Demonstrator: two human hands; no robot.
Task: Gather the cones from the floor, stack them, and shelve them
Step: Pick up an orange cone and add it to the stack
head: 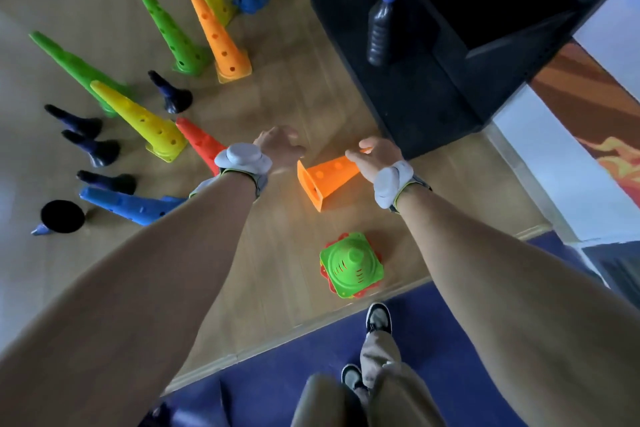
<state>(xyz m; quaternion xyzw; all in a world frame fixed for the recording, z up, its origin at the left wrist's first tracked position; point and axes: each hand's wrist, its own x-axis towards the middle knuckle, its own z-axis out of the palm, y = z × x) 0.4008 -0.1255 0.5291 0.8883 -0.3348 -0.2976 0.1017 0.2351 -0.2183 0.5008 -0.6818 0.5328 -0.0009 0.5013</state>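
Note:
My right hand (375, 154) grips the narrow end of a small orange cone (323, 180), which lies tilted with its square base facing me. To its left my left hand (278, 146) hovers with fingers spread and nothing in it. Below them a stack of short cones with a green cone on top (351, 265) stands on the wooden floor. A red cone (199, 142) lies just left of my left wrist. Several tall green, yellow, orange and blue cones stand further back, among them an orange one (221, 42) and a yellow one (145, 121).
A black shelf unit (415, 94) stands at the right with a dark bottle (381, 24) on its low ledge. Small dark cones (173, 95) dot the left floor, and a blue cone (128, 204) lies flat. A blue mat (284, 374) lies under my feet.

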